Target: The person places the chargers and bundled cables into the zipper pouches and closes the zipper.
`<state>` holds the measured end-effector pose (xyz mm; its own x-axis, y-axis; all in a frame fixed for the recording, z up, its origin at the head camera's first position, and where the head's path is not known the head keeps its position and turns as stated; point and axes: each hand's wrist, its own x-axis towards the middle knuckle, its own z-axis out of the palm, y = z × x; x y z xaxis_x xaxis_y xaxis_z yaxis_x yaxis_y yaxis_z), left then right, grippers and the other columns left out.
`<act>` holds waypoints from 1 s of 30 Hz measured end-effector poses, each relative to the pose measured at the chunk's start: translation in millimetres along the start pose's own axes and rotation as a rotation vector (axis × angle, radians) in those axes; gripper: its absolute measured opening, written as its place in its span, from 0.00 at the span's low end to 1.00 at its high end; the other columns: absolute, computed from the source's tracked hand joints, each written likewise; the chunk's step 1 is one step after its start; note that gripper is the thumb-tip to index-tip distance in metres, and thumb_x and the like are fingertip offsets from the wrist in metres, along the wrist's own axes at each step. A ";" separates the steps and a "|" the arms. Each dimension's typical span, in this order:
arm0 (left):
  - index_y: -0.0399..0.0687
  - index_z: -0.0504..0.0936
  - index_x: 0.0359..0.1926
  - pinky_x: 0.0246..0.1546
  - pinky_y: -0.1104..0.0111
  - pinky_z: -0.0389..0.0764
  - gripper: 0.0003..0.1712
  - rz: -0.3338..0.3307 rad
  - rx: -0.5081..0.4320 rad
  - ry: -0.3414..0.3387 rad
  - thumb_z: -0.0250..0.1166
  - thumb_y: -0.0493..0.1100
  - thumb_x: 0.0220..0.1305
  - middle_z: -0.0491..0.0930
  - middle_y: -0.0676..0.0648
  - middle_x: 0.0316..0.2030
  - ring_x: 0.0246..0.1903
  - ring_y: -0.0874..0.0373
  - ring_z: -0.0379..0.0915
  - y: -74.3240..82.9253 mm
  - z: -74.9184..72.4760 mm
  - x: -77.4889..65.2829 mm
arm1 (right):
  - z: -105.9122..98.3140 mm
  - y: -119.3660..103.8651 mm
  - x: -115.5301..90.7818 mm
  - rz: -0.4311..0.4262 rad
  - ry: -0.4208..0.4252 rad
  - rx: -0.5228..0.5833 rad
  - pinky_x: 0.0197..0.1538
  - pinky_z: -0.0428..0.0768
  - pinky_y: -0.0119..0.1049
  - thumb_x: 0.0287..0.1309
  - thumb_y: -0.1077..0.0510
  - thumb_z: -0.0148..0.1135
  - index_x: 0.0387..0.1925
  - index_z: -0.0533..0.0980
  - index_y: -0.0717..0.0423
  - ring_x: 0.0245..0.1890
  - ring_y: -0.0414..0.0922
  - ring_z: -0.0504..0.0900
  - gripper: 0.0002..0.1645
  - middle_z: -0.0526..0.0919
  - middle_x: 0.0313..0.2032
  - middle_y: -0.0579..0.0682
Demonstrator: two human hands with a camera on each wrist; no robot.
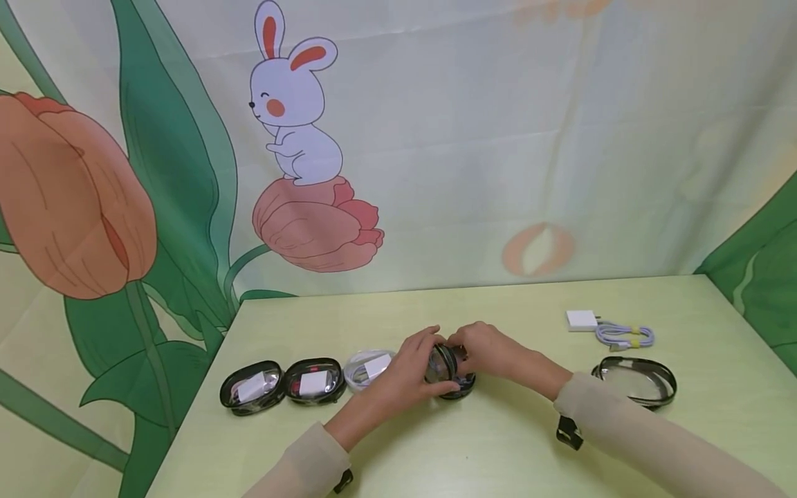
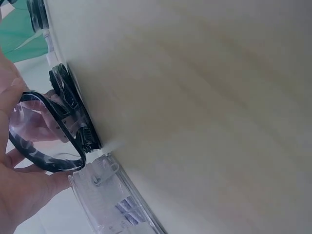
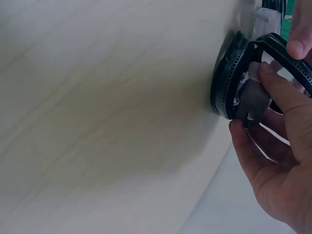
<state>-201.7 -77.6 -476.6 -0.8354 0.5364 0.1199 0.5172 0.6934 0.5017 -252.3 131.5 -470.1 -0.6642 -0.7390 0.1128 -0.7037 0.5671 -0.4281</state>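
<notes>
A clear case with black zip trim (image 1: pixel 457 394) stands unzipped on the table, its lid tilted up. My left hand (image 1: pixel 405 370) holds that lid (image 2: pixel 46 131) by the rim, fingers on one edge and thumb on the other. My right hand (image 1: pixel 488 349) is at the case's open side, pinching a small greyish charger block (image 3: pixel 254 100) between thumb and fingers. The block is at the mouth of the case, next to the zip edge (image 3: pixel 226 83). A bit of white cable shows behind it; the rest of the contents is hidden.
Left of my hands stand two black-trimmed cases (image 1: pixel 251 387) (image 1: pixel 313 380) and a clear white-trimmed case (image 1: pixel 358 370), each with things inside. At the right are a white charger (image 1: pixel 582 320), a coiled pale cable (image 1: pixel 623 335) and another black-trimmed case (image 1: pixel 666 387).
</notes>
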 end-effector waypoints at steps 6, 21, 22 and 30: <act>0.44 0.68 0.66 0.70 0.51 0.66 0.40 0.007 0.004 -0.004 0.73 0.58 0.62 0.59 0.39 0.74 0.73 0.43 0.56 0.3 0.0 0.1 | -9.3 3.4 -3.0 0.010 -0.072 0.074 0.39 0.82 0.31 0.53 0.61 0.75 0.49 0.83 0.61 0.38 0.43 0.84 0.21 0.86 0.41 0.49; 0.42 0.68 0.66 0.69 0.50 0.66 0.41 0.027 0.005 -0.003 0.75 0.55 0.60 0.60 0.37 0.73 0.73 0.40 0.56 2.5 1.4 -0.5 | 6.9 -1.2 -3.0 0.094 -0.010 0.155 0.34 0.78 0.28 0.50 0.60 0.80 0.39 0.78 0.55 0.31 0.38 0.79 0.18 0.81 0.33 0.44; 0.43 0.68 0.66 0.69 0.50 0.66 0.41 0.026 0.005 -0.004 0.75 0.55 0.60 0.60 0.37 0.73 0.73 0.40 0.56 2.5 1.6 -0.4 | 4.0 -0.1 -4.9 0.099 -0.027 0.178 0.36 0.80 0.29 0.51 0.60 0.79 0.42 0.80 0.56 0.33 0.39 0.81 0.18 0.82 0.35 0.45; 0.42 0.65 0.68 0.69 0.51 0.67 0.44 0.017 0.025 -0.015 0.75 0.57 0.60 0.59 0.38 0.73 0.73 0.42 0.56 3.9 -0.5 -0.5 | -9.1 6.2 -19.2 0.082 -0.071 0.206 0.41 0.82 0.32 0.55 0.63 0.75 0.51 0.81 0.58 0.42 0.46 0.85 0.21 0.87 0.39 0.46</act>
<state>-199.4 -75.4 -474.3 -0.8235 0.5553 0.1158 0.5362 0.6954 0.4785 -246.3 152.5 -466.8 -0.6925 -0.7214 0.0097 -0.5768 0.5456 -0.6080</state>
